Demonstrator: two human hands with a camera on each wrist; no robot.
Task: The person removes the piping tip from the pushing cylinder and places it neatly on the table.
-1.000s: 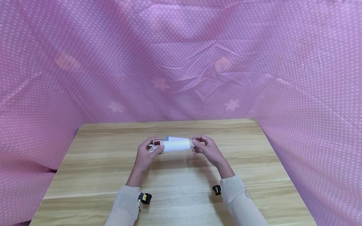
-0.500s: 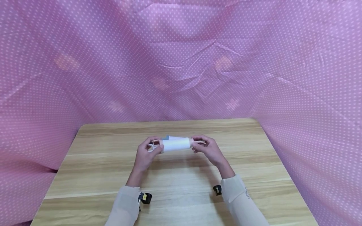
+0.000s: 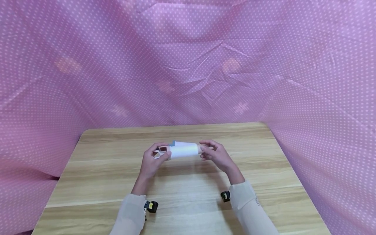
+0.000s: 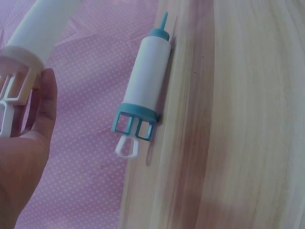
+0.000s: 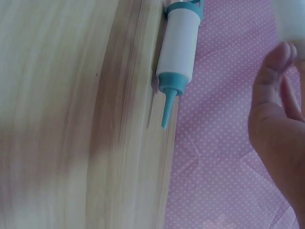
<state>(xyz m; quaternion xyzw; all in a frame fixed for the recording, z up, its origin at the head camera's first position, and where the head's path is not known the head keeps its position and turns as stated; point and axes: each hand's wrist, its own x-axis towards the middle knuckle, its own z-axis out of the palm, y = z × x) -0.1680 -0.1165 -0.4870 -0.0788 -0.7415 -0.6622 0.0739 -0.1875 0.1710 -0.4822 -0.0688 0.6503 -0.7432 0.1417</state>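
Right now your two hands hold a white syringe-like tube (image 3: 183,150) level above the middle of the wooden tabletop (image 3: 182,195), its length running left to right. Your left hand (image 3: 151,161) curls its fingers around the left end, where the white open-frame plunger handle (image 3: 158,152) sits against your thumb and fingertips; the left wrist view shows that frame (image 4: 14,95) resting against the inner side of your fingers (image 4: 43,109). Your right hand (image 3: 215,155) pinches the right end, with the narrow tip (image 3: 207,148) poking out between thumb and forefinger; in the right wrist view the fingers (image 5: 274,90) are bent, but the held tube is only a blur at the top edge. A second tube (image 4: 145,81), white with a teal cap, teal nozzle and teal handle frame, lies flat on the tabletop just beyond the held one, on its far side, and peeks out as a teal sliver (image 3: 173,143) in the head view. Its nozzle (image 5: 167,112) points right, and its white plunger loop (image 4: 127,147) sticks out at the left end. Pink polka-dot cloth (image 3: 188,65) hangs around the far, left and right sides of the tabletop. Both forearms wear pale sleeves (image 3: 129,212).
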